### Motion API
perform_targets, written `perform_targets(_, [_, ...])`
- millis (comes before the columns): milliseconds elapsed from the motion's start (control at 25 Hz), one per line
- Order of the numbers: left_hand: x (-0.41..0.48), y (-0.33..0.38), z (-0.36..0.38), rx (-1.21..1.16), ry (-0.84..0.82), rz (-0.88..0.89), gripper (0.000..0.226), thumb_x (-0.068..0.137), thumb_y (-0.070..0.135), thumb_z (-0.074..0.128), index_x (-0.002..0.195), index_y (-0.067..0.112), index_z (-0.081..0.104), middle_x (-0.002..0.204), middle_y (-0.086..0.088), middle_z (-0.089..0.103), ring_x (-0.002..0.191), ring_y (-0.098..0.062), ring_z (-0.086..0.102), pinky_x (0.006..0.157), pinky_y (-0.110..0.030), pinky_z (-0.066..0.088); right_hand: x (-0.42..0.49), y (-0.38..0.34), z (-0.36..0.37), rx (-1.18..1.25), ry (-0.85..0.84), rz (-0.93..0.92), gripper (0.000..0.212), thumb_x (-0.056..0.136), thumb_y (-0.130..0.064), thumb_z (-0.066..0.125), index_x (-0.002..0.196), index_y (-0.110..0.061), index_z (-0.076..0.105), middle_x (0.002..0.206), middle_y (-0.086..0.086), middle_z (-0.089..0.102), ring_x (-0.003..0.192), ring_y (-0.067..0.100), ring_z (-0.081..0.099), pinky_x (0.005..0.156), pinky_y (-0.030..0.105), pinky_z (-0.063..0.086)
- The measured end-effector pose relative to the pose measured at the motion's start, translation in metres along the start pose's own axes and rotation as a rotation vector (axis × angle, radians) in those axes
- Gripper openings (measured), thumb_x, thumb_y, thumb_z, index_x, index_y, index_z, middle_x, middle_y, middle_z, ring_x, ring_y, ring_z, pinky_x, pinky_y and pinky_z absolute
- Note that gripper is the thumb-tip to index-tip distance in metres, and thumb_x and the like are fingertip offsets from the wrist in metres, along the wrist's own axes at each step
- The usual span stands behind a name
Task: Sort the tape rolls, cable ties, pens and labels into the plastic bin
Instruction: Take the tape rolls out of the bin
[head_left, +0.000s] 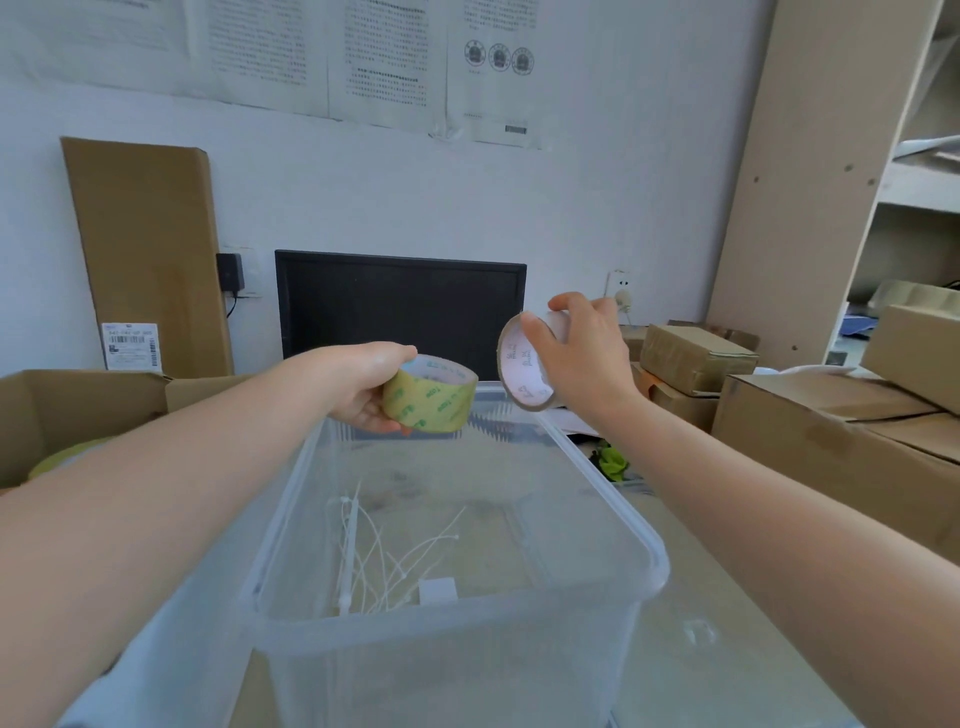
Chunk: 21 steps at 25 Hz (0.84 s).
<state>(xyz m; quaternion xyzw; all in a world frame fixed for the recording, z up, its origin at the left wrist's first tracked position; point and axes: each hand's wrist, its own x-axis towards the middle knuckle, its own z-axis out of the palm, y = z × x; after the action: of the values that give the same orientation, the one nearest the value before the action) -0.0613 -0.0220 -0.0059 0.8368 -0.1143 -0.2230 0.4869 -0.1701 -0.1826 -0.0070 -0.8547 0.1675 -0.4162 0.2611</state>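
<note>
Overhead, the left hand (363, 387) grips a yellowish clear tape roll (430, 396), fingers curled round it, above the far end of the clear plastic bin (613, 499). Beside it the right hand (582, 353) holds a brown tape roll (522, 364) tilted on edge, thumb across its face. White cable ties (374, 551) lie inside on the bin's floor.

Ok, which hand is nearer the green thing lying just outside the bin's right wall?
Right. The right hand, holding a tape roll, hangs above the green thing; the left hand, holding the yellowish roll, is across the bin, over its far left edge.
</note>
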Motion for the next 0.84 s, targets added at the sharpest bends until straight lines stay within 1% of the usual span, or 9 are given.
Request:
perform_targets(240, [-0.032, 0.014, 0.008, -0.033, 0.006, 0.117, 0.044, 0.097, 0.05, 0.032, 0.094, 0.013, 0.056, 0.079, -0.009, 0.062, 0.064, -0.018, 0.059, 0.044, -0.021, 0.05, -0.013, -0.005, -0.014, 0.041, -0.051, -0.018, 0.045, 0.096, -0.041, 0.041, 0.131, -0.013, 0.047, 0.13, 0.009, 0.039, 0.095, 0.018, 0.044, 0.081, 0.027, 0.039])
perform_targets(360, [-0.047, 0.021, 0.016, -0.14, 0.024, 0.214, 0.044, 0.095, 0.052, 0.037, 0.107, 0.014, 0.054, 0.088, -0.008, 0.061, 0.068, -0.019, 0.06, 0.051, -0.028, 0.05, -0.014, 0.001, -0.03, 0.104, -0.013, 0.024, 0.042, 0.099, -0.038, 0.034, 0.128, -0.012, 0.05, 0.129, 0.011, 0.044, 0.098, 0.017, 0.042, 0.085, 0.029, 0.036])
perform_targets(400, [-0.051, 0.022, 0.02, -0.187, 0.033, 0.25, 0.046, 0.094, 0.053, 0.038, 0.112, 0.013, 0.053, 0.09, -0.007, 0.061, 0.069, -0.018, 0.06, 0.049, -0.028, 0.051, -0.015, 0.004, -0.037, 0.147, 0.008, 0.058, 0.04, 0.1, -0.038, 0.032, 0.123, -0.012, 0.052, 0.122, 0.011, 0.05, 0.097, 0.017, 0.044, 0.084, 0.03, 0.035])
perform_targets(480, [-0.063, 0.023, 0.031, -0.235, 0.061, 0.313, 0.051, 0.092, 0.056, 0.04, 0.108, 0.01, 0.057, 0.089, -0.006, 0.064, 0.067, -0.018, 0.062, 0.047, -0.025, 0.053, -0.02, 0.013, -0.052, 0.302, 0.045, 0.161, 0.039, 0.101, -0.038, 0.029, 0.112, -0.012, 0.055, 0.103, 0.006, 0.056, 0.094, 0.021, 0.049, 0.082, 0.032, 0.039])
perform_targets(560, [-0.077, 0.024, 0.046, -0.267, 0.087, 0.374, 0.05, 0.091, 0.057, 0.042, 0.101, 0.011, 0.059, 0.087, -0.004, 0.066, 0.067, -0.018, 0.063, 0.058, -0.028, 0.055, -0.031, 0.021, -0.069, 0.466, 0.073, 0.302, 0.041, 0.1, -0.04, 0.028, 0.117, -0.015, 0.056, 0.099, 0.002, 0.056, 0.093, 0.021, 0.053, 0.084, 0.034, 0.041])
perform_targets(640, [-0.092, 0.023, 0.067, -0.297, 0.094, 0.437, 0.046, 0.091, 0.055, 0.044, 0.101, 0.013, 0.059, 0.089, -0.004, 0.066, 0.071, -0.019, 0.065, 0.075, -0.032, 0.054, -0.048, 0.029, -0.089, 0.568, 0.08, 0.418, 0.034, 0.1, -0.042, 0.028, 0.115, -0.023, 0.053, 0.09, 0.0, 0.056, 0.079, 0.017, 0.052, 0.08, 0.032, 0.042])
perform_targets(720, [-0.109, 0.023, 0.09, -0.334, 0.069, 0.49, 0.041, 0.092, 0.052, 0.044, 0.101, 0.014, 0.058, 0.093, -0.003, 0.065, 0.074, -0.018, 0.067, 0.08, -0.034, 0.053, -0.068, 0.041, -0.109, 0.638, 0.081, 0.501, 0.031, 0.1, -0.043, 0.029, 0.116, -0.028, 0.051, 0.083, -0.002, 0.055, 0.072, 0.014, 0.051, 0.083, 0.034, 0.046])
perform_targets(760, [-0.118, 0.022, 0.102, -0.365, 0.041, 0.507, 0.037, 0.092, 0.051, 0.045, 0.099, 0.016, 0.057, 0.095, -0.003, 0.065, 0.079, -0.017, 0.067, 0.083, -0.036, 0.053, -0.077, 0.047, -0.119, 0.675, 0.088, 0.537, 0.03, 0.1, -0.043, 0.031, 0.114, -0.027, 0.051, 0.083, -0.002, 0.056, 0.07, 0.014, 0.051, 0.08, 0.033, 0.047])
perform_targets(840, [-0.136, 0.02, 0.13, -0.43, -0.042, 0.526, 0.029, 0.092, 0.048, 0.047, 0.093, 0.02, 0.054, 0.097, -0.002, 0.063, 0.088, -0.016, 0.066, 0.089, -0.041, 0.053, -0.099, 0.063, -0.14, 0.767, 0.121, 0.604, 0.029, 0.099, -0.043, 0.034, 0.111, -0.024, 0.053, 0.085, 0.0, 0.059, 0.067, 0.014, 0.052, 0.065, 0.027, 0.045])
